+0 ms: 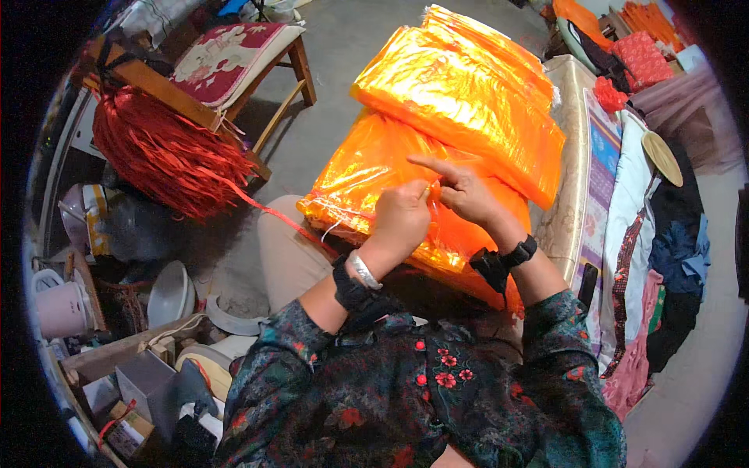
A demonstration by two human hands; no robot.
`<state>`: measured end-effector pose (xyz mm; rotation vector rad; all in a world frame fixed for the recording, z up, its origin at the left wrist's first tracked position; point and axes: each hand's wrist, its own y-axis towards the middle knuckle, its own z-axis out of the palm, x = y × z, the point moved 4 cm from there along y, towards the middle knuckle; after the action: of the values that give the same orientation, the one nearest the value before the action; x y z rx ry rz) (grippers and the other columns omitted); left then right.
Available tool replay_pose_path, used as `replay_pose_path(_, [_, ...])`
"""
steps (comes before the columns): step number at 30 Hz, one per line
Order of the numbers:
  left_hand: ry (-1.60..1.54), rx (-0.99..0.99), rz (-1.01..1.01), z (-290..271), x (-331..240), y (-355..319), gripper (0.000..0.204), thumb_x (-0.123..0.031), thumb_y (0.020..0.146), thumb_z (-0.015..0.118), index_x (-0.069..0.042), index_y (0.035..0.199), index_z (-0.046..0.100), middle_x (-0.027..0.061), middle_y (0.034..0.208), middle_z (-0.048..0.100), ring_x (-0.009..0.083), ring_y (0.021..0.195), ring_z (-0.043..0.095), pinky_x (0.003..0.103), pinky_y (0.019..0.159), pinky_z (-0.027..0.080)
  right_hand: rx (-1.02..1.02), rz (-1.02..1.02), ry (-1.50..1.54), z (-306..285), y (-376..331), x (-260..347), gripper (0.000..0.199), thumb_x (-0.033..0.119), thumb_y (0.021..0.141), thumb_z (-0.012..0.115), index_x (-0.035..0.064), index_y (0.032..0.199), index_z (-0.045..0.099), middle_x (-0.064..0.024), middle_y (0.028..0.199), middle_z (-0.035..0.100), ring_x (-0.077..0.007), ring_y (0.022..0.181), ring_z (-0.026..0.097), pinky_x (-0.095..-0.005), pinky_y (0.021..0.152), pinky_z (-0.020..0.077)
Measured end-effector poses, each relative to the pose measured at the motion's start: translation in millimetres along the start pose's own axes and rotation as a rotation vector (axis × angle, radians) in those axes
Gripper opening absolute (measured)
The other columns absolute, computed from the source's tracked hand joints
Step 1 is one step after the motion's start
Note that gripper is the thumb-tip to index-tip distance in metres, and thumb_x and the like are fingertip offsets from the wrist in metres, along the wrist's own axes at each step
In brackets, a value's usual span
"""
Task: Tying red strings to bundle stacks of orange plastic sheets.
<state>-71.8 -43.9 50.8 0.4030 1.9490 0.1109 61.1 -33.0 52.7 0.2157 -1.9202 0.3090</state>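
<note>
Looking down through the head camera, I see both of my operator's hands meeting over the near orange plastic-wrapped bundle point(367, 175), which lies across the lap with its far edge under a second orange bundle point(460, 93) stacked on top and leaning toward the mattress edge point(566, 179) on the right. The left hand point(399, 218) is curled into a loose fist, pinching something thin at the bundle's top face; I take it to be the red ribbon strand point(269, 209) that runs from the big red ribbon tassel point(168, 156) hanging off the wooden chair point(234, 78) on the left, though the pinch point itself is too small to make out. The right hand point(464, 191) has its forefinger stretched out and the other fingers bent in against the left hand's, seemingly working the same strand; I cannot tell whether it truly grips it. My judgement is that the tying is only partway: a single strand reaches the bundle, a pale thread point(331, 228) dangles at its near edge, and I see no finished knot or band around the package yet. The upper bundle shows no ribbon at all.
</note>
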Motion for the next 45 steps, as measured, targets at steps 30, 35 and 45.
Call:
replay_pose_path(30, [-0.068,-0.262,0.128,5,-10,0,0.028,0.002,0.076,0.050,0.000,0.103,0.046,0.0165,0.081,0.056,0.0333,0.074,0.058,0.037,0.067,0.047,0.169,0.330,-0.223,-26,17,30,0.044,-0.002,0.072,0.045,0.0074,0.113,0.058,-0.0006,0.065,0.053,-0.0085,0.052,0.048,-0.0227,0.047,0.0419])
replay_pose_path(35, [-0.465,-0.042,-0.365,32,10,0,0.026,-0.001,0.081,0.049,-0.001,0.105,0.039,0.0124,0.072,0.055,0.0216,0.051,0.054,0.033,0.045,0.044,0.142,0.305,-0.271,-57,28,35,0.035,0.000,0.073,0.047,0.0074,0.102,0.065,-0.0036,0.066,0.058,-0.0102,0.049,0.049,-0.0251,0.046,0.0426])
replay_pose_path(45, [-0.558,0.022,-0.630,23,41,19,0.017,0.003,0.079,0.039,-0.007,0.092,0.043,0.0086,0.066,0.049,0.0140,0.043,0.045,0.030,0.035,0.041,0.569,0.115,-0.989,-47,59,56,0.023,0.009,0.069,0.054,0.0043,0.087,0.067,-0.0148,0.080,0.066,-0.0258,0.073,0.063,-0.0345,0.066,0.0490])
